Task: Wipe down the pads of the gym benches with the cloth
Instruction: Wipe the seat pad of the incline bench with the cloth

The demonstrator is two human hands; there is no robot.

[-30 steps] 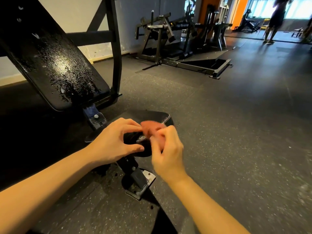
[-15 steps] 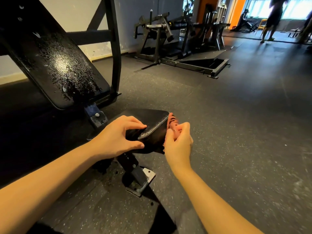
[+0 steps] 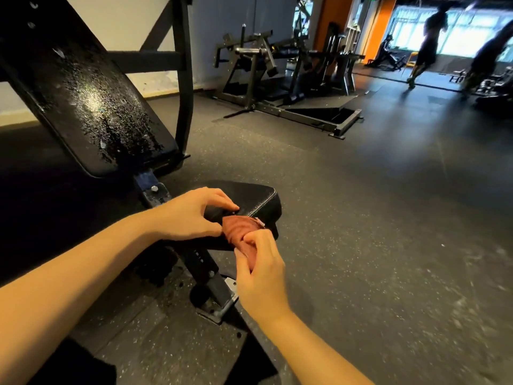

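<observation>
Cloth [image 3: 240, 232], bunched in your right grip [image 3: 261, 276], presses the edge of the seat pad [image 3: 249, 195] just beside your left grip [image 3: 191, 215], which clasps that pad. Seat wiping seems underway; the wet back pad [image 3: 91, 107] above your grips likely comes next.

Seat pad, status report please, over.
Left hand grips seat pad edge. Right hand holds cloth against its near side. Back pad beaded with droplets. Nothing blocking.
</observation>
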